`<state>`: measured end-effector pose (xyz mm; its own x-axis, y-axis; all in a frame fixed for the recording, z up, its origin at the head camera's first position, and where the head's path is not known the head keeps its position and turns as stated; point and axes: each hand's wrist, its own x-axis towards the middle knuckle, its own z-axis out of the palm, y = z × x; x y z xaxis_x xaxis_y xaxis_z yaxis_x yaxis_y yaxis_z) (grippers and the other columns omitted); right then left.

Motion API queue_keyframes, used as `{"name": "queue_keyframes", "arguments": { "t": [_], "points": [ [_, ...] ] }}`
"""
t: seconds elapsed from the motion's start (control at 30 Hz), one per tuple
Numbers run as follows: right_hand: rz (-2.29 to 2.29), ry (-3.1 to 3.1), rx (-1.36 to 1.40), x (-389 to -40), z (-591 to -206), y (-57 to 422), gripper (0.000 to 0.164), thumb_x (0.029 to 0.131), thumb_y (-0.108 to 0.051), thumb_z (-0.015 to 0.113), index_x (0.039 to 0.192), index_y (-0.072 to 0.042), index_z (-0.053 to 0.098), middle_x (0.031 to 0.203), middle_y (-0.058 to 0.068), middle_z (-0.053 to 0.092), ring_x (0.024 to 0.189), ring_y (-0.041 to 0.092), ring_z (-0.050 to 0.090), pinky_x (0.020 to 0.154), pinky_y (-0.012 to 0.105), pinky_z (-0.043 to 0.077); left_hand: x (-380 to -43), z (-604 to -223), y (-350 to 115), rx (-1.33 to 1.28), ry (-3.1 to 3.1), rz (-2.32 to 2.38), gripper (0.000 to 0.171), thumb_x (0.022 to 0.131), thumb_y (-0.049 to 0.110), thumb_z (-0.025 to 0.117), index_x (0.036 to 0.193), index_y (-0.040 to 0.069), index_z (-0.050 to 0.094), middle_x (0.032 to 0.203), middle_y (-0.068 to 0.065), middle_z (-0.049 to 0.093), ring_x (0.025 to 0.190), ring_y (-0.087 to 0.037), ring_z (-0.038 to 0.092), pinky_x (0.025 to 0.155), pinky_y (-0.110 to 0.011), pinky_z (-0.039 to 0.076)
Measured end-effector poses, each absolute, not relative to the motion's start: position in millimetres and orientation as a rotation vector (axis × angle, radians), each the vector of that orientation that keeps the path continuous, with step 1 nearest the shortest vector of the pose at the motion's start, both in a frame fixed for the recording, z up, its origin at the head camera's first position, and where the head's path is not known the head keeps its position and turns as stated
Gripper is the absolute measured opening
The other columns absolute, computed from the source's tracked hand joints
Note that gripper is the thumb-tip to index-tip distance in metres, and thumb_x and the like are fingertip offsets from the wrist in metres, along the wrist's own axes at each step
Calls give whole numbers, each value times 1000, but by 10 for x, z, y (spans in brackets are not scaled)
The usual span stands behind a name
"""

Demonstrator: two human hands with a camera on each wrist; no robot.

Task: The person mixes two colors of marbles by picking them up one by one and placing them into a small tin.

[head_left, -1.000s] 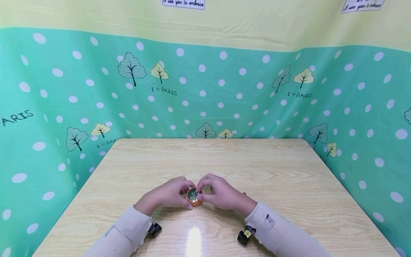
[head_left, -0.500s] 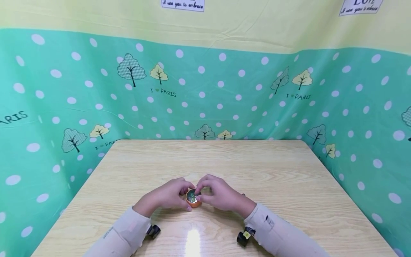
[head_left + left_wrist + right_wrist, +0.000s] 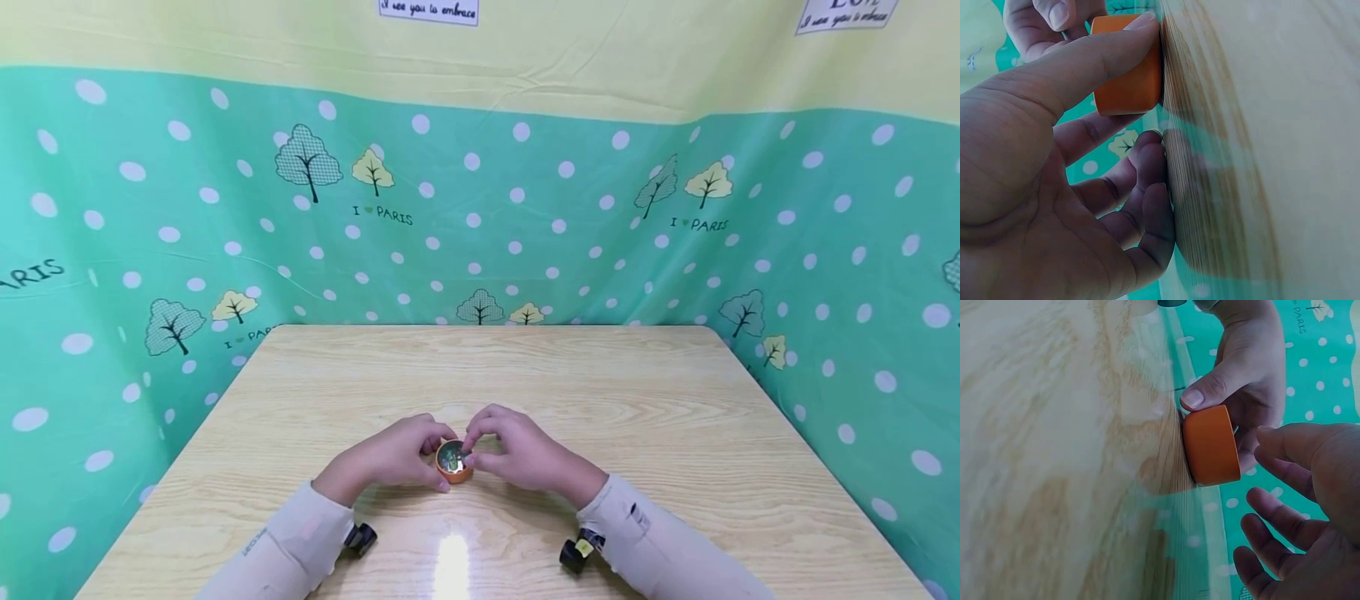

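Observation:
A small round orange tub (image 3: 454,478) stands on the table, its shiny dark top showing a green pattern or contents. My left hand (image 3: 401,450) grips it from the left, thumb on the near side and a finger curled round the far side. In the left wrist view the thumb lies along the orange wall (image 3: 1125,94), with the other fingers curled loosely by the tabletop. My right hand (image 3: 517,450) is over the tub's right rim, thumb and index finger brought together. I cannot tell whether those fingertips pinch something small. Its other fingers (image 3: 1285,519) hang loosely bent.
The wood-grain table (image 3: 480,367) reaches back to a green dotted curtain (image 3: 480,208) with printed trees, which also runs along both sides. A black camera (image 3: 362,539) is strapped at the left wrist and another camera (image 3: 574,553) at the right.
My right hand has shifted slightly right, its fingertips moving from over the tub's top to its right rim. The left hand keeps its grip, and the tub stays in place.

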<state>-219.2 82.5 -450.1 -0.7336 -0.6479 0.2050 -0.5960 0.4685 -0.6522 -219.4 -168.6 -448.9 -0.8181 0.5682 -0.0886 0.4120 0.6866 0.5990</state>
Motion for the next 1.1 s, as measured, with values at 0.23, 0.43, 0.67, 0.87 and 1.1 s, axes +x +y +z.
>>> {"name": "queue_keyframes", "arguments": {
  "t": [0.23, 0.43, 0.67, 0.87, 1.1],
  "points": [
    [-1106, 2653, -1106, -2180, -4478, 879, 8, 93, -23, 79, 100, -22, 75, 116, -13, 62, 114, 10, 59, 104, 42, 48, -2192, -4496, -1689, 770, 2633, 849, 57, 73, 36, 95, 122, 22, 70, 102, 4, 58, 92, -18, 54, 78, -35, 45],
    [-1100, 2674, -1124, -2161, -4457, 921, 10, 92, -23, 80, 100, -21, 75, 117, -12, 63, 115, 11, 60, 103, 43, 49, -2197, -4496, -1680, 776, 2631, 851, 57, 73, 37, 95, 122, 21, 71, 102, 3, 59, 92, -19, 53, 78, -35, 44],
    [-1065, 2699, -1088, -2129, -4460, 1004, 8, 93, -26, 78, 100, -24, 74, 118, -14, 61, 117, 10, 59, 105, 43, 48, -2201, -4496, -1673, 776, 2622, 857, 55, 72, 35, 96, 120, 21, 72, 100, 3, 59, 92, -19, 54, 78, -36, 44],
    [-1054, 2708, -1048, -2096, -4431, 1109, 10, 93, -28, 78, 102, -23, 75, 121, -13, 61, 119, 11, 58, 107, 45, 47, -2201, -4498, -1678, 765, 2631, 861, 57, 72, 35, 96, 121, 20, 72, 100, 3, 58, 92, -20, 54, 80, -37, 44],
    [-1083, 2719, -1030, -2090, -4440, 1212, 10, 93, -25, 79, 101, -22, 75, 123, -4, 64, 119, 12, 58, 107, 47, 47, -2201, -4518, -1676, 758, 2634, 858, 57, 72, 36, 96, 120, 22, 71, 100, 3, 58, 93, -19, 54, 80, -37, 44]
  ]
}}
